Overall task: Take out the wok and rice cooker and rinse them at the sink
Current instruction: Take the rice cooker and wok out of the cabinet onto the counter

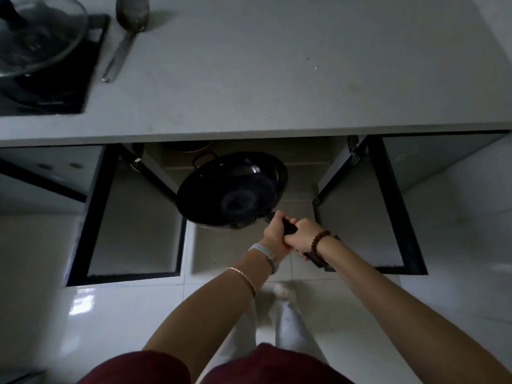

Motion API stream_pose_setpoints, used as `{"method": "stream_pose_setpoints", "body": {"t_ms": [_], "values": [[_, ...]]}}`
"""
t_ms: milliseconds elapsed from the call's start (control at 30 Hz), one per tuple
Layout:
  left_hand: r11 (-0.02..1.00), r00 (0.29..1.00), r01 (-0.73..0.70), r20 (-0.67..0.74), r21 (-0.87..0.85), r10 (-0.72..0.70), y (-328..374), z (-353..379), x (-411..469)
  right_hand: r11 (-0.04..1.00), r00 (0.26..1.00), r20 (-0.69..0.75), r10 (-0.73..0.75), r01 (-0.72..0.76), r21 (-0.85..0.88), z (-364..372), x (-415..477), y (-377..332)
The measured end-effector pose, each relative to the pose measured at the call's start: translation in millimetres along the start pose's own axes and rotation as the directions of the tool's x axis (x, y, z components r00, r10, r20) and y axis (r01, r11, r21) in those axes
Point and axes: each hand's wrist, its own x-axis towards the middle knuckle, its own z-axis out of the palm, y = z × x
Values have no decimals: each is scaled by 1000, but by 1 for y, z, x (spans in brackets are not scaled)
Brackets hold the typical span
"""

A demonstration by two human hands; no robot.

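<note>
Step in hand, by the look of it: first item of two, taking out the black wok (232, 189). Wok held clear in the air in front of the open base cabinet (302, 159), below the front edge of the countertop (249, 79), between the two swung-open cabinet doors, left door (130, 223) and right door (368, 217). Bowl tilted, mouth facing up toward the camera, small loop handle at the far rim. Left hand (274, 234) wrapped tight round the long black handle (289, 227) close to the bowl; right hand (303, 235) clenched on the same handle just behind, the two hands touching. Both forearms stretched forward and down, converging at the handle; bead bracelet on the right wrist, pale band and thin bangle on the left. Inside the cabinet, behind the wok, edge of another round vessel (188, 146) just showing under the counter lip; too dark to tell if rice cooker. On the countertop's left end: glass lid (41, 34) over a black hob (69, 79), metal spatula (127, 31) just beside. No sink in view. Next move, as judged: lift clear of the counter edge, keep level, carry to the sink; heavy pan, so two-handed hold sensible; rice cooker not yet out.
</note>
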Motion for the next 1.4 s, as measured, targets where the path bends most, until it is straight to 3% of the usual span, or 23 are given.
{"method": "stream_pose_setpoints", "body": {"t_ms": [233, 467, 833, 1167, 1400], "values": [[992, 1000, -7, -1, -125, 7, -15, 1, -57, 996, 993, 116, -18, 27, -84, -7, -44, -1], [963, 988, -141, -101, -231, 120, -31, 13, -98, 977, 972, 197, -129, 158, -144, -21, -74, 9], [903, 920, -363, -238, -228, 310, -35, 27, -162, 901, 887, 296, -356, 409, -142, -47, -139, 11], [876, 887, -461, -97, -145, 451, 41, 44, -189, 861, 862, 99, -498, 505, -66, -70, -145, -43], [902, 901, -432, 44, -18, 432, 131, 38, -163, 853, 849, -120, -514, 521, 35, -72, -112, -109]]}}
